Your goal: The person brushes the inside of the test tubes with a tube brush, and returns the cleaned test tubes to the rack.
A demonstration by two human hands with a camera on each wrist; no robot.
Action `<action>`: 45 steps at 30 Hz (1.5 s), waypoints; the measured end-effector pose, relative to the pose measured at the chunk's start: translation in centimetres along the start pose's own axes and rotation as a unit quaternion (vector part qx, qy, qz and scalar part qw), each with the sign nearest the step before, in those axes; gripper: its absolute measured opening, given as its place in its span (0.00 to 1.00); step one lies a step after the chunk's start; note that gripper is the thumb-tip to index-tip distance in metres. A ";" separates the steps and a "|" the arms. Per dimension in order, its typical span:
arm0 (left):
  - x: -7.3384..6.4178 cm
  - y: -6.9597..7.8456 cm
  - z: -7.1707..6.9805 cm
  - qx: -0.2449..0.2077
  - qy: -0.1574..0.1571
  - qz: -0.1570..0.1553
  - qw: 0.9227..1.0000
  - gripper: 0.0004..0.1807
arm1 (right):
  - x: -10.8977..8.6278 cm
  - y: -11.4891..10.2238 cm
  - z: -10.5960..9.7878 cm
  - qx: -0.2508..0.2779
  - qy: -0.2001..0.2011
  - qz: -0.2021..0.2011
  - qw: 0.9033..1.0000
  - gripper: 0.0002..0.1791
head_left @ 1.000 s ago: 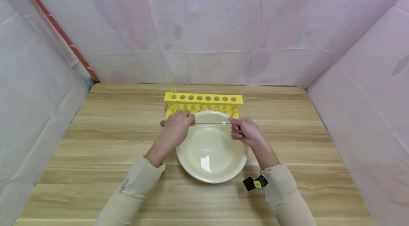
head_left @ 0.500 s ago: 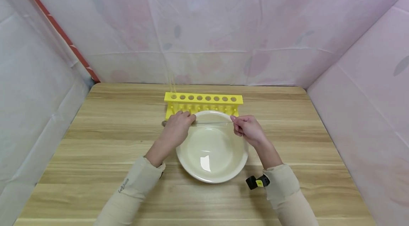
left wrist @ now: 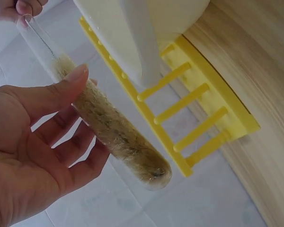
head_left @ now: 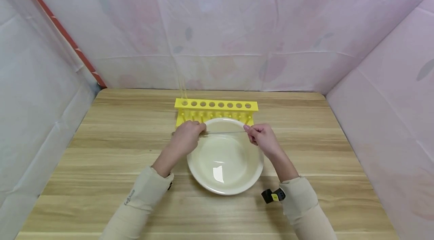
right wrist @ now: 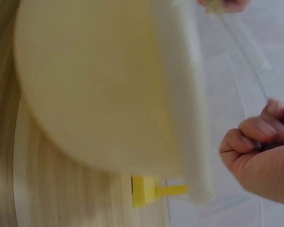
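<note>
In the left wrist view, the left hand [left wrist: 42,156] grips a clear glass test tube [left wrist: 157,183] between thumb and fingers. A tan-bristled test tube brush [left wrist: 106,118] fills the tube's closed end, and its twisted wire handle [right wrist: 248,59] runs out of the open mouth. The right hand [head_left: 266,140] pinches that wire, fingers curled, as the right wrist view [right wrist: 260,151] also has it. Tube and wire lie level across the far part of a cream basin [head_left: 223,191], above it. The left hand [head_left: 184,138] covers much of the tube in the head view.
Just behind the basin stands a yellow test tube rack [head_left: 216,105] with a row of holes and pegs. Another clear tube [head_left: 183,91] rises from its leftmost hole. Pale patterned sheets [head_left: 217,36] enclose the wooden table [head_left: 112,149] at the back and sides.
My right hand shifted slightly right and up, then back a little. The tube's dark end left of my left hand shows less now. Basin and rack look unmoved.
</note>
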State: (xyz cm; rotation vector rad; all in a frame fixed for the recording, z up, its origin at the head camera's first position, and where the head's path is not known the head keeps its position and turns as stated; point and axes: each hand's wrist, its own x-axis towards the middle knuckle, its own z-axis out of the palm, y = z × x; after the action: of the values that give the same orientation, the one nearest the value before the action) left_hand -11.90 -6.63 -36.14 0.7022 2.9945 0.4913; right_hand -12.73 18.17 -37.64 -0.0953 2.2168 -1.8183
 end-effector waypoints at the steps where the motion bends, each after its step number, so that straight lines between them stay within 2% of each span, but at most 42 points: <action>1: 0.0 0.1 0.0 0.001 -0.001 -0.002 1.000 0.13 | 0.0 -0.1 0.0 0.034 -0.004 0.019 0.999 0.25; 3: 0.1 0.2 0.1 0.006 0.002 -0.005 1.000 0.14 | 0.2 0.0 -0.1 0.111 -0.013 0.055 0.992 0.26; 6: 0.1 0.5 0.2 0.009 0.015 -0.009 1.000 0.14 | 0.4 -0.3 -0.2 0.200 -0.035 0.103 0.974 0.27; 9: 0.1 0.6 0.2 0.008 0.028 -0.008 1.000 0.14 | 0.5 -0.5 -0.3 0.255 -0.055 0.137 0.956 0.27; 11: 0.1 0.6 0.2 0.006 0.033 -0.005 0.999 0.13 | 0.6 -0.4 -0.4 0.272 -0.065 0.147 0.949 0.27; 13: 0.1 0.5 0.3 0.004 0.037 0.000 0.999 0.13 | 0.6 -0.3 -0.5 0.264 -0.068 0.137 0.952 0.27; 15: 0.1 0.4 0.3 -0.001 0.040 0.006 0.999 0.13 | 0.6 -0.2 -0.6 0.228 -0.063 0.111 0.965 0.27; 18: 0.1 0.2 0.2 -0.011 0.041 0.010 0.999 0.12 | 0.5 0.1 -0.7 0.135 -0.040 0.057 0.988 0.26; 20: 0.1 0.2 0.1 -0.016 0.039 0.010 0.999 0.12 | 0.5 0.3 -0.8 0.057 -0.023 0.019 0.998 0.25; 22: 0.0 0.1 -0.1 -0.020 0.037 0.007 0.999 0.12 | 0.4 0.4 -0.8 -0.008 -0.009 -0.018 1.000 0.25; 24: 0.0 0.0 -0.2 -0.021 0.033 0.005 0.999 0.12 | 0.3 0.5 -0.8 -0.060 0.000 -0.053 0.997 0.24; 28: 0.0 0.0 -0.2 -0.019 0.024 0.000 1.000 0.12 | 0.2 0.5 -0.8 -0.105 0.008 -0.091 0.990 0.24; 31: 0.0 0.0 -0.1 -0.016 0.023 -0.002 1.000 0.13 | 0.1 0.4 -0.7 -0.088 0.009 -0.073 0.993 0.25; 35: 0.0 0.1 0.1 -0.010 0.023 -0.005 1.000 0.14 | 0.2 0.1 -0.7 0.027 -0.012 -0.002 1.000 0.26; 39: 0.0 0.3 0.3 -0.010 0.026 -0.014 0.999 0.14 | 0.3 -0.1 -0.8 0.132 -0.044 0.064 0.988 0.27; 42: -0.1 0.4 0.3 -0.010 0.031 -0.019 0.999 0.13 | 0.5 0.0 -0.9 0.163 -0.058 0.097 0.980 0.28; 45: -0.1 0.4 0.4 -0.012 0.034 -0.019 0.999 0.13 | 0.5 0.2 -0.9 0.184 -0.066 0.112 0.974 0.28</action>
State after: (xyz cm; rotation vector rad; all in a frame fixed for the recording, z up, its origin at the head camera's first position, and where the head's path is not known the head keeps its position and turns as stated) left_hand -11.61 -6.24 -36.41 0.6378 3.0526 0.5606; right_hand -13.42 18.98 -37.71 0.1010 1.6946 -1.9920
